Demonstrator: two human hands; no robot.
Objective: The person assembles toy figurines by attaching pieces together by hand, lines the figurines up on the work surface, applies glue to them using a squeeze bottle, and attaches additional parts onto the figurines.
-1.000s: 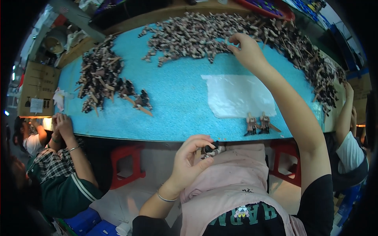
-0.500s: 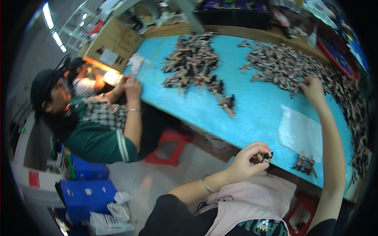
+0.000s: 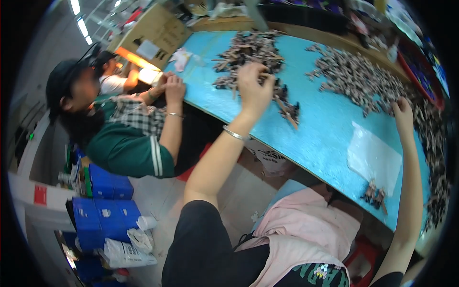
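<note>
My left hand [image 3: 256,91] is over the left pile of small brown-and-black toy figures [image 3: 256,44]. Its fingers curl round in a loose pinch, and a dark patch shows between them; whether that is a figure in the grip or the pile behind is unclear. At the near edge of the right pile of small pinkish-brown pieces [image 3: 356,79], my right hand [image 3: 403,111] has its fingers drawn together. Whatever they hold is hidden. A flat clear plastic bag [image 3: 373,153] lies on the blue table [image 3: 315,143], with two small figures [image 3: 374,193] by its near edge.
To my left a co-worker [image 3: 129,129] sits at the table, hands together; another person [image 3: 114,79] is beyond. A cardboard box [image 3: 153,38] and a red-rimmed basket [image 3: 420,71] border the table. Blue crates [image 3: 103,215] stand on the left, and a red stool [image 3: 361,258] by me.
My left hand has gone from near my lap, where it held a small figure, forward and left to the left pile. My right hand stays by the right pile. The whole view has shifted slightly.
</note>
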